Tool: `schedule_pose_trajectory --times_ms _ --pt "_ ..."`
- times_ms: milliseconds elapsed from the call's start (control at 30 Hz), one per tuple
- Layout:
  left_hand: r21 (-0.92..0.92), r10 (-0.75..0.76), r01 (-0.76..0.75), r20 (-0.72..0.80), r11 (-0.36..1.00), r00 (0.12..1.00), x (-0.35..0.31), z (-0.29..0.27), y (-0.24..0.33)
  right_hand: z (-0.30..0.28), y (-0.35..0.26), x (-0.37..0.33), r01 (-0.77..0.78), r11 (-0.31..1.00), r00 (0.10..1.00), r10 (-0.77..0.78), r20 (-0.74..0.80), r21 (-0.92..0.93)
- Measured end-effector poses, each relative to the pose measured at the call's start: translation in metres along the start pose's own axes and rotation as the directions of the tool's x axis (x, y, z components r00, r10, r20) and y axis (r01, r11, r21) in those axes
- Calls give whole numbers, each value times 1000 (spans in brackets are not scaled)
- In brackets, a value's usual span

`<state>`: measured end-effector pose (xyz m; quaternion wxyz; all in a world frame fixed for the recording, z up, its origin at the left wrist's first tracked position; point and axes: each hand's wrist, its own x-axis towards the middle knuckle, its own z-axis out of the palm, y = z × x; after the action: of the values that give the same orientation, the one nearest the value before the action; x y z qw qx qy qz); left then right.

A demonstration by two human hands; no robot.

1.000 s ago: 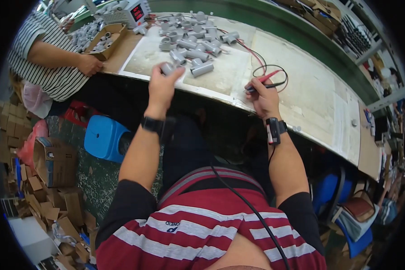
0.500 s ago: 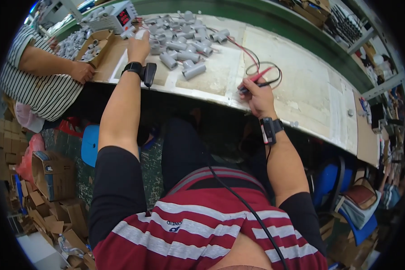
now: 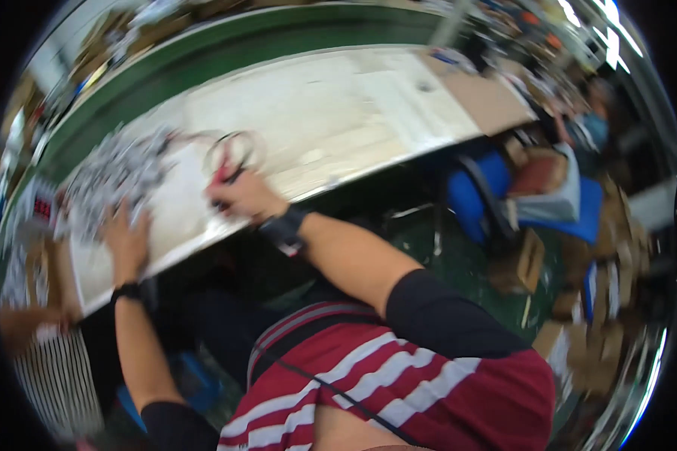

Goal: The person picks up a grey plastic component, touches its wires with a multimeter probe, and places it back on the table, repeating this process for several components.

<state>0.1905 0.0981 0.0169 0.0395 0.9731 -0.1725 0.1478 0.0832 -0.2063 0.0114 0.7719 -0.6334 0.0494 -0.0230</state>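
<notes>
Fingers spread, my left hand rests at the near edge of a heap of grey cylindrical plastic pieces on the white worktable. The picture is smeared there, and I see nothing held in that hand. Right of the heap, my right hand is closed around a red and a black clip lead. Their thin wires loop over the table just beyond my fingers and run back toward the heap.
A boxed instrument with a red display stands at the far left, beside a cardboard tray. Another person's arm reaches in at the lower left. Blue chairs with bags and cardboard boxes stand right of the table.
My view has swung to the right, so the scene shifts left. My left hand has opened its fingers and drawn back to the heap's near edge. My right hand still grips the leads.
</notes>
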Motion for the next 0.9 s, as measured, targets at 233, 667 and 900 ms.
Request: schedule_pose_trajectory --times_ms 233,667,900 --pt "38 65 -60 -122 997 990 4 22 -3 -14 -7 -7 -22 979 996 3 92 202" --pt "2 229 -248 -392 969 891 -16 12 -6 -126 -51 -7 -90 980 995 97 34 -178" --pt "19 236 -252 -425 968 874 -16 11 -1 -141 -42 -13 -35 999 999 34 34 17"
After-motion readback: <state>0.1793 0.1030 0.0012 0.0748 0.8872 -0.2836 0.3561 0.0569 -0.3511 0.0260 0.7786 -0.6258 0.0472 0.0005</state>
